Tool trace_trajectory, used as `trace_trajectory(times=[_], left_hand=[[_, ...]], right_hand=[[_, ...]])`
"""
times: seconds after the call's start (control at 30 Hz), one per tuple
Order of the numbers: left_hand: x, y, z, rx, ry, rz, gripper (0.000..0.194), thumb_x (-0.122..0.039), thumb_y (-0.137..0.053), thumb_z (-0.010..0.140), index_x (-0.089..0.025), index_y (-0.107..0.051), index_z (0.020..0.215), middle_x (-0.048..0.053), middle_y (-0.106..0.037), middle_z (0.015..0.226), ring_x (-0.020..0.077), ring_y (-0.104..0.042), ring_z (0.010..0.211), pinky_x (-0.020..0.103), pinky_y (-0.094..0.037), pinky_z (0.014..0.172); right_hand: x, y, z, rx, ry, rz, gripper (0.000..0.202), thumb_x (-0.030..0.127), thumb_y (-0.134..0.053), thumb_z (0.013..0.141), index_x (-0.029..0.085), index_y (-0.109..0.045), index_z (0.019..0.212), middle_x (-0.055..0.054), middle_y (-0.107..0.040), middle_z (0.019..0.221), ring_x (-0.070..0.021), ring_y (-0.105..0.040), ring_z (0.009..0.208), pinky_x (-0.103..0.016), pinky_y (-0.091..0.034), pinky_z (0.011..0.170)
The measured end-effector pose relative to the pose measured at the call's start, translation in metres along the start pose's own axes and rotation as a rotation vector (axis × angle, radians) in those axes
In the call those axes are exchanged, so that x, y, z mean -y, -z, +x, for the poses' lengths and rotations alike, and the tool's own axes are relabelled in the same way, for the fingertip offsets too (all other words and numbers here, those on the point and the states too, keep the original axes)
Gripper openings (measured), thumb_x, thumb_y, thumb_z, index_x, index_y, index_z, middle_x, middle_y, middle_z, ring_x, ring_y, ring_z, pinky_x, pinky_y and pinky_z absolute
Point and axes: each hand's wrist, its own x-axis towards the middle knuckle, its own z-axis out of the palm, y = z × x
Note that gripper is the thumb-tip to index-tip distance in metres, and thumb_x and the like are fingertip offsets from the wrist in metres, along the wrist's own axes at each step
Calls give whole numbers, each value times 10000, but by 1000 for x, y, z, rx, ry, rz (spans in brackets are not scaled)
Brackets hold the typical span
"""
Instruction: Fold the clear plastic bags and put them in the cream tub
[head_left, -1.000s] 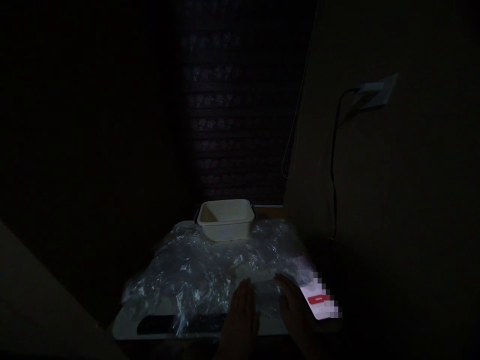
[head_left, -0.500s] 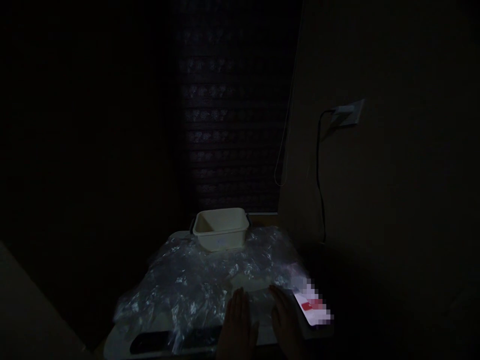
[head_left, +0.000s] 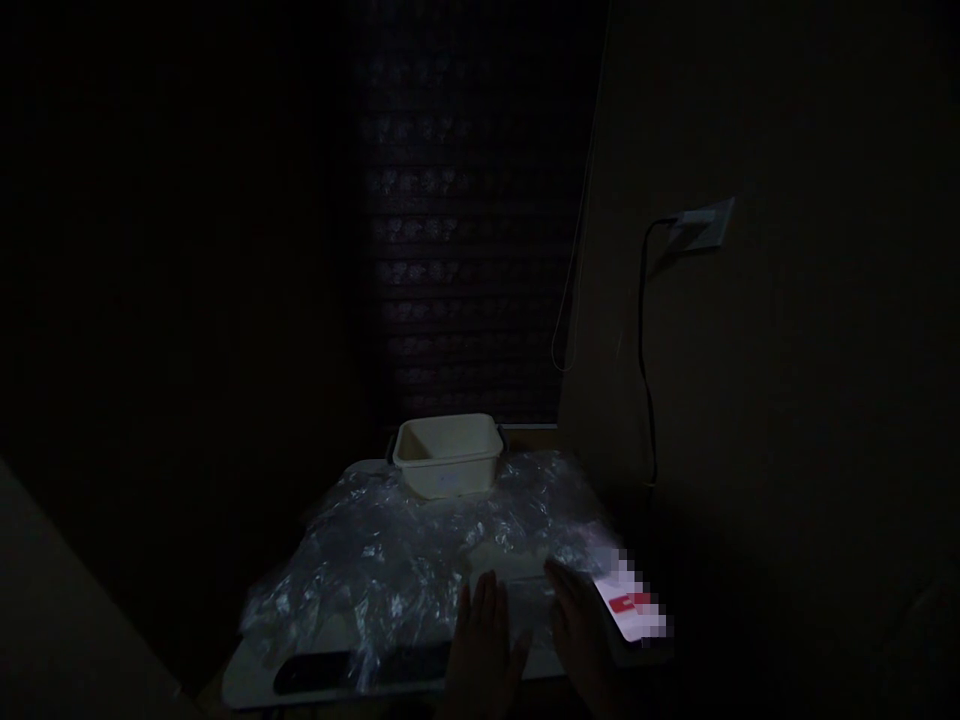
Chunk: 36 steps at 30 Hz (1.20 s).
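The scene is very dark. My left hand point(head_left: 482, 635) lies at the front of a small white table point(head_left: 251, 680), its fingers stretched out and pointing away from me. To its right, my right hand point(head_left: 577, 625) also has its fingers extended, near the lit phone. Between the two hands lies a flat clear plastic piece point(head_left: 529, 602), which both seem to touch at its sides. Crumpled clear plastic point(head_left: 397, 560) covers much of the tabletop. Whether either hand presses on the piece is too dim to tell.
A cream basin point(head_left: 448, 470) with dark handles stands at the table's back. The lit phone point(head_left: 626, 605) lies at the right edge. A black cable point(head_left: 643, 330) hangs from a wall socket point(head_left: 705, 225). A patterned blind point(head_left: 420, 230) hangs behind.
The whole view has shifted slightly, so the table, basin and phone appear a little further right and higher. Both hands keep nearly the same pose around the plastic piece.
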Motion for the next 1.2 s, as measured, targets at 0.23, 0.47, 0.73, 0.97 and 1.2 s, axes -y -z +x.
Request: trace_trajectory(times=[0.23,0.47,0.73,0.97,1.2], left_hand=[[0,-1,1,-31,-79,19,524,-405,-281,752,-123,-244,1192,95,-305,1220,235,-235,1120,405,-181,896],[3,1,2,-65,-150,22,491,-367,-282,753,-150,-249,1192,72,-347,1202,242,-258,1104,429,-148,891],[3,3,1,-45,-115,58,568,-465,-277,717,-96,-348,1143,121,-368,1179,258,-258,1103,431,-115,894],[1,0,1,-24,-46,50,583,-496,-261,712,-102,-374,1126,122,-379,1170,253,-273,1098,421,-123,892],[3,-5,-7,43,-40,44,623,-491,-273,710,-81,-277,1179,152,-311,1206,277,-245,1107,424,-169,864]], right_hand=[[39,8,10,359,147,25,411,220,-280,764,199,-286,1175,-19,-306,1227,-169,-246,1124,-370,-289,899],[42,11,3,517,286,-68,434,330,-221,803,191,-162,1209,-25,-258,1242,-178,-195,1142,-411,-134,942],[19,7,-7,479,132,-168,455,394,-225,782,194,-223,1191,-53,-271,1232,-213,-252,1119,-474,-134,913],[4,9,-15,376,24,-149,429,372,-258,774,228,-280,1177,-47,-323,1211,-229,-278,1103,-484,-178,897],[1,13,-14,227,-9,25,403,326,-267,771,214,-329,1153,-41,-370,1189,-190,-324,1083,-424,-266,888]])
